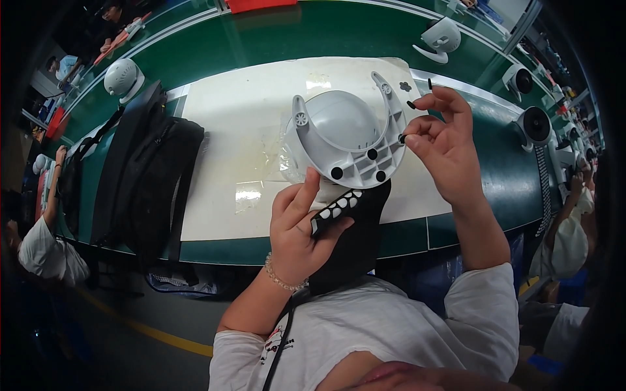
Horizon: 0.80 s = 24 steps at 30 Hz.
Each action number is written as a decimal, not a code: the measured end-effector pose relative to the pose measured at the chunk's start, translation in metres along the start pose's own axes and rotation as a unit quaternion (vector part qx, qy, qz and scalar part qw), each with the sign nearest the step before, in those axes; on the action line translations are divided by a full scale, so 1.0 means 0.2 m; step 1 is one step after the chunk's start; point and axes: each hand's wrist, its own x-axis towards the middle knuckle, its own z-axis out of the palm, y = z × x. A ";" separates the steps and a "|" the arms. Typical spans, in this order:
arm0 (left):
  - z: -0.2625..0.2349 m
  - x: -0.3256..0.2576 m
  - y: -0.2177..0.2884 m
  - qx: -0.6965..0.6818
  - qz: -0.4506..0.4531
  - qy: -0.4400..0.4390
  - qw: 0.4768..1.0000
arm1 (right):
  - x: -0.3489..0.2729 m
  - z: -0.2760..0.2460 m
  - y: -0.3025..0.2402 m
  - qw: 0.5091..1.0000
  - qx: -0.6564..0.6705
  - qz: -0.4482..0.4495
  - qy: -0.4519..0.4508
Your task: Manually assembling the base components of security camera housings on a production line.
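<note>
A white plastic base (355, 174) with two curved arms lies underside up in front of me, around a rounded white housing (342, 120). Several round black pads (336, 173) sit on its ribbed underside. My left hand (297, 228) grips a black pad sheet (336, 212) with a row of white circles, just below the base; its long black end hangs toward my lap. At the base's right edge, my right hand (450, 146) pinches a small black pad (402, 139) between thumb and finger. More small black bits show at its other raised fingertips.
A pale board (228, 156) with clear tape patches covers the green bench. A black bag (156, 176) stands at the left. White fan heads (124, 78) stand along the far left, and others with black fronts (535, 124) line the right. Other people work at both sides.
</note>
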 end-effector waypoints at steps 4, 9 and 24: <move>0.01 -0.01 -0.01 0.007 0.011 0.005 1.000 | -0.03 0.00 0.02 0.980 -0.163 -0.116 0.000; 0.01 -0.01 0.00 0.011 0.003 -0.002 1.000 | -0.07 0.01 0.01 0.913 -0.314 -0.260 -0.021; 0.01 -0.01 -0.01 0.009 0.002 -0.002 1.000 | 0.28 -0.02 0.01 0.997 -0.013 0.054 -0.045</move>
